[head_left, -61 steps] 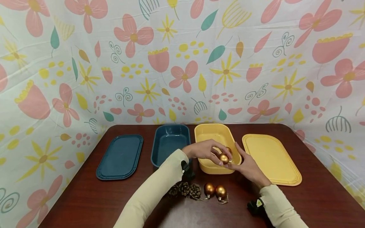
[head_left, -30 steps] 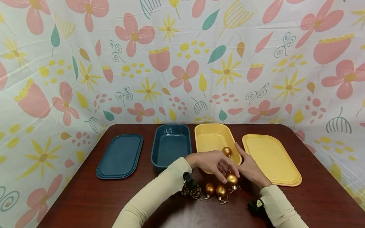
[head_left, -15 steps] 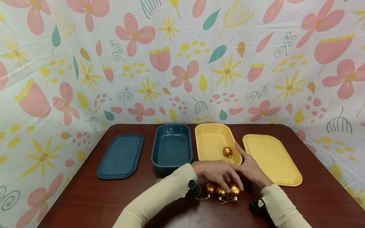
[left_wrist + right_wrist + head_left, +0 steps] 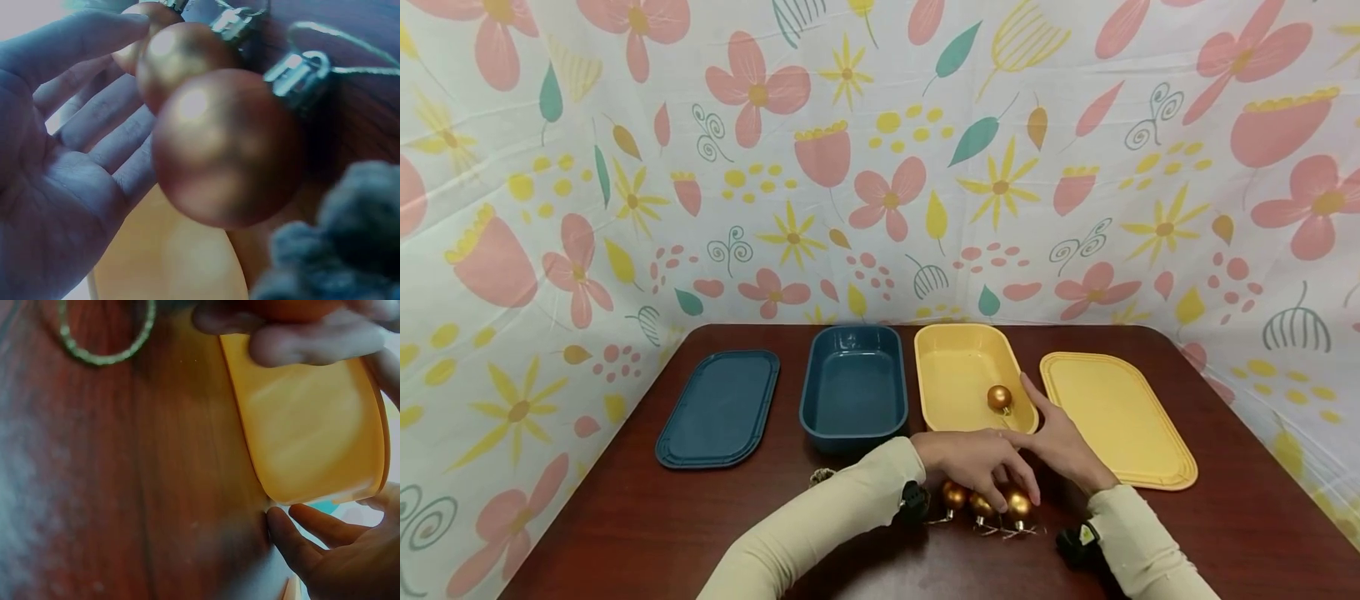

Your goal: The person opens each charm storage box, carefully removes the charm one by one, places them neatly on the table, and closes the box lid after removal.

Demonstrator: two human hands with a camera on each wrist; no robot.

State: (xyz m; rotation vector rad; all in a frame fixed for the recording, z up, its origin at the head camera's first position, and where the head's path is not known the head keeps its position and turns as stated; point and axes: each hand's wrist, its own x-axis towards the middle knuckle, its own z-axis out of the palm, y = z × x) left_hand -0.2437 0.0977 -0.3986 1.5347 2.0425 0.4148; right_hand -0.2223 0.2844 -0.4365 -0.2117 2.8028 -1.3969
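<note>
My left hand (image 4: pixel 977 460) pinches the rightmost of three gold Christmas balls on the table. In the left wrist view its thumb lies over that farthest ball (image 4: pixel 128 55), while the middle ball (image 4: pixel 178 62) and nearest ball (image 4: pixel 228 150) sit in a row with cord loops. Against the near right corner of the yellow box (image 4: pixel 951 367) rests my right hand (image 4: pixel 1063 442), thumb and fingers spread and fairly straight along its outside. Inside that box lies another gold ball (image 4: pixel 998 397). A pine cone (image 4: pixel 822 476) shows partly behind the left sleeve.
An open dark blue box (image 4: pixel 853 387) stands left of the yellow one. A dark blue lid (image 4: pixel 718 408) lies at the far left, a yellow lid (image 4: pixel 1120 417) at the right. Patterned cloth (image 4: pixel 880 167) hangs behind the brown table (image 4: pixel 617 533).
My left hand has carried a gold ball from the yellow box down to the table, beside the two others. Its forearm now covers most of the pine cones. The right hand has stayed at the box.
</note>
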